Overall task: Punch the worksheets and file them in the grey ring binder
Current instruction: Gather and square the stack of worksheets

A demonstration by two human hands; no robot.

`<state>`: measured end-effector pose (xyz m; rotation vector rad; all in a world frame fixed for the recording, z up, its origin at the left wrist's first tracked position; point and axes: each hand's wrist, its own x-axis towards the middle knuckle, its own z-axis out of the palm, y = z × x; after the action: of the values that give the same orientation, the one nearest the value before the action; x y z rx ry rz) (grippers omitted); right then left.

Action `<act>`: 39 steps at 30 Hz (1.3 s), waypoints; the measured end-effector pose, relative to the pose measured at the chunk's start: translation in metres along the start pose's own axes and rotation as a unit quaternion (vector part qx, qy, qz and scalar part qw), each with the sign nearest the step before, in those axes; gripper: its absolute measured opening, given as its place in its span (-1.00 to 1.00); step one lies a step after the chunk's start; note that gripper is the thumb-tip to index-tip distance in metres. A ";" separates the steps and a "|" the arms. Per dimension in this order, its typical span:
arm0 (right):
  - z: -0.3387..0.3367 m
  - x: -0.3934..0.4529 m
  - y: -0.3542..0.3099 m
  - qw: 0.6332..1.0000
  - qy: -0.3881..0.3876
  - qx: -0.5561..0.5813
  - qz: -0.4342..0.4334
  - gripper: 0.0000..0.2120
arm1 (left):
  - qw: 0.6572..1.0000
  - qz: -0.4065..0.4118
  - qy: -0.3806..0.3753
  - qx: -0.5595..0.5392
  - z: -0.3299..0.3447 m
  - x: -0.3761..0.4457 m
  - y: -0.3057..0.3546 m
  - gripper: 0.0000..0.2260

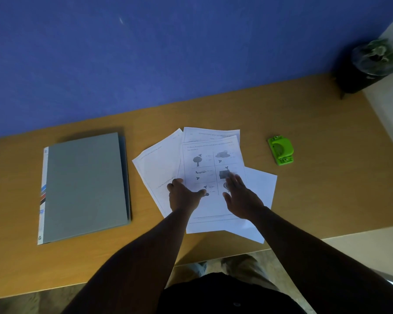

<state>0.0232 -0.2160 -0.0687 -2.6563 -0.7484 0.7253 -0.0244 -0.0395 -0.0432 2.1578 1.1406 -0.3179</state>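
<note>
1. Over the fanned worksheets [210, 168] at mid-desk, both hands are down: the left hand [183, 196] sits on the lower left of the top sheet with fingers spread and the thumb reaching right, and the right hand [241, 196] lies flat on its lower right, fingers straight, a little blurred. Neither has closed around anything; they look to be pressing on paper only.
2. Four or so sheets lie skewed on the wooden desk [304, 123], corners poking out in every direction, so my read is that squaring the pile comes first.
3. To do it well: sweep the loose sheets inward with flat palms, lift the pile and tap one long edge on the desk until flush.
4. The green hole punch [280, 150] waits well to the right, untouched, so carry the squared stack there and seat its edge fully before pressing.
5. The grey ring binder [84, 189] lies closed, well to the left.
6. Watch for the bottom sheet sliding off the near edge.
</note>
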 end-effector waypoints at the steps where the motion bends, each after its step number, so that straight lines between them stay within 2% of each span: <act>1: 0.000 0.000 0.000 1.000 0.000 -0.002 -0.002 -0.42 | 1.000 -0.006 0.001 -0.005 0.001 0.001 0.000 -0.30; 7: 0.007 0.001 0.001 1.000 -0.013 -0.024 -0.003 -0.41 | 0.998 -0.036 0.000 -0.043 0.010 0.003 0.001 -0.37; 11: 0.007 0.001 0.000 0.999 -0.013 -0.036 -0.004 -0.40 | 0.996 -0.074 0.030 -0.033 0.014 0.000 0.007 -0.48; 15: 0.006 0.000 0.000 0.999 -0.011 -0.045 -0.010 -0.41 | 0.993 -0.114 0.034 -0.024 0.017 -0.007 0.015 -0.32; 19: 0.006 0.001 0.001 0.998 -0.017 -0.056 -0.013 -0.41 | 0.989 -0.135 0.023 -0.054 0.015 -0.006 0.015 -0.27; 22: 0.003 0.001 -0.001 0.999 -0.021 -0.048 -0.009 -0.42 | 0.990 -0.111 0.001 -0.082 0.015 -0.003 0.008 -0.30; 26: -0.010 -0.003 -0.005 1.000 -0.010 -0.004 0.004 -0.44 | 0.990 -0.055 -0.020 -0.128 0.008 0.001 0.004 -0.51; 30: -0.031 -0.002 -0.014 0.994 0.030 0.053 0.091 -0.55 | 0.985 -0.018 -0.060 -0.160 -0.001 0.008 -0.001 -0.61; 34: -0.046 0.004 -0.018 0.978 0.093 0.099 0.157 -0.55 | 0.980 0.025 -0.077 -0.180 -0.013 0.012 -0.005 -0.87; 37: -0.050 0.010 -0.014 0.958 0.149 0.147 0.197 -0.56 | 0.974 0.031 -0.092 -0.206 -0.023 0.014 -0.007 -0.82; 39: -0.054 0.016 -0.011 0.942 0.150 0.192 0.232 -0.51 | 0.968 0.029 -0.113 -0.224 -0.029 0.016 -0.009 -0.81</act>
<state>0.0592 -0.2057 -0.0255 -2.4994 0.1039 0.4836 -0.0248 -0.0070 -0.0331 1.7067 0.9149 -0.2444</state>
